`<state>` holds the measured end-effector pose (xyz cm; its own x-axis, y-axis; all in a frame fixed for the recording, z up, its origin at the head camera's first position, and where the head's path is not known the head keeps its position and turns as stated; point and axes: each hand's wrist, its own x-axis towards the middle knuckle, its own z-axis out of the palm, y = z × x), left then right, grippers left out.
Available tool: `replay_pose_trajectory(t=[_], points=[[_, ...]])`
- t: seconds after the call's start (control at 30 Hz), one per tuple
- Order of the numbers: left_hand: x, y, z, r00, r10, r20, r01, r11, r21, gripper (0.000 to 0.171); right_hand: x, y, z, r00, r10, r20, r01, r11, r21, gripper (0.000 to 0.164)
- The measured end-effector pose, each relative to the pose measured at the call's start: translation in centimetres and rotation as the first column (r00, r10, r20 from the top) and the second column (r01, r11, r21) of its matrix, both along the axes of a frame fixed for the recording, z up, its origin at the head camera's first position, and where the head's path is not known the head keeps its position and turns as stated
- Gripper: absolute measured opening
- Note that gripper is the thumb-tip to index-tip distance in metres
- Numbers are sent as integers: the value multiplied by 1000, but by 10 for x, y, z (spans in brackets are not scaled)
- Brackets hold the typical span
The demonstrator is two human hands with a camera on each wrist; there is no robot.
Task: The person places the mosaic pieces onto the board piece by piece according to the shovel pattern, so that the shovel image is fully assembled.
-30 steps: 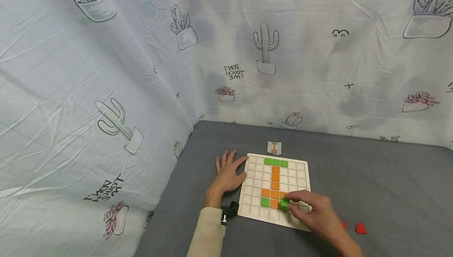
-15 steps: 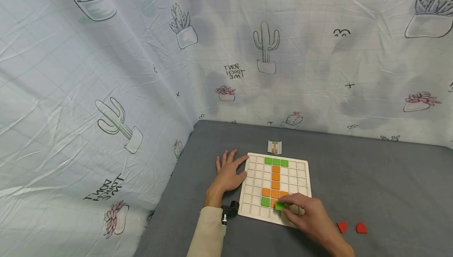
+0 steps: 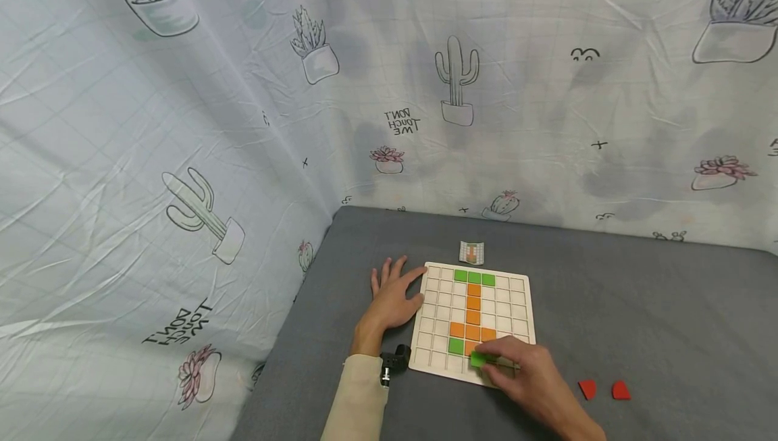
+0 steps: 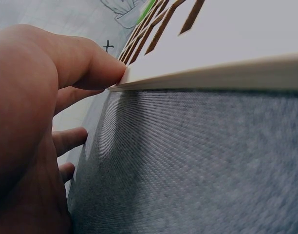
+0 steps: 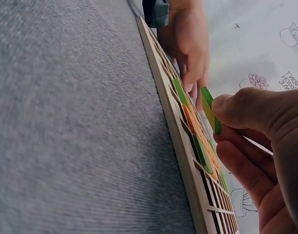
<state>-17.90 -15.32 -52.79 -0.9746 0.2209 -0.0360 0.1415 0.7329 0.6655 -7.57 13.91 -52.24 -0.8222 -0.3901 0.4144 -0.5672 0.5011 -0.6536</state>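
A pale wooden grid board (image 3: 434, 326) lies on the grey cloth, set with green and orange square tiles. My left hand (image 3: 394, 302) rests at its left edge, fingers spread, forefinger and thumb touching the rim. My right hand (image 3: 525, 367) pinches a green tile (image 5: 210, 111) between thumb and fingers, tilted just above the board's near rows. An orange tile (image 3: 473, 318) belongs to a column running down the middle. Another green tile (image 5: 201, 153) sits in the grid below the held one in the right wrist view; my right hand hides it in the head view.
Two red pieces (image 3: 620, 391) lie on the grey cloth to the right of the board. Beyond the far edge is a small printed card (image 3: 471, 252). A cactus-patterned curtain (image 3: 547, 123) hangs behind the table and along its left side.
My right hand has moved a little left and toward the near edge with the green tile. Both red pieces now show fully. My left hand has stayed in place.
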Motion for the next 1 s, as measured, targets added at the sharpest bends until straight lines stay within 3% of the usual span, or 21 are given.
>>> replay_pose_trajectory(t=[0.37, 0.63, 1.0], points=[[0, 0, 0, 1000, -2, 1, 2, 1000, -2, 56, 3, -4, -4, 996, 61, -65, -62, 998, -12, 48], [0, -1, 0, 1000, -3, 1, 3, 1000, 3, 56, 4, -8, -6, 977, 103, -185, -105, 995, 3, 49], [0, 0, -1, 1000, 6, -1, -6, 1000, 9, 56, 5, -13, -2, 984, 87, -156, -70, 991, 114, 46]])
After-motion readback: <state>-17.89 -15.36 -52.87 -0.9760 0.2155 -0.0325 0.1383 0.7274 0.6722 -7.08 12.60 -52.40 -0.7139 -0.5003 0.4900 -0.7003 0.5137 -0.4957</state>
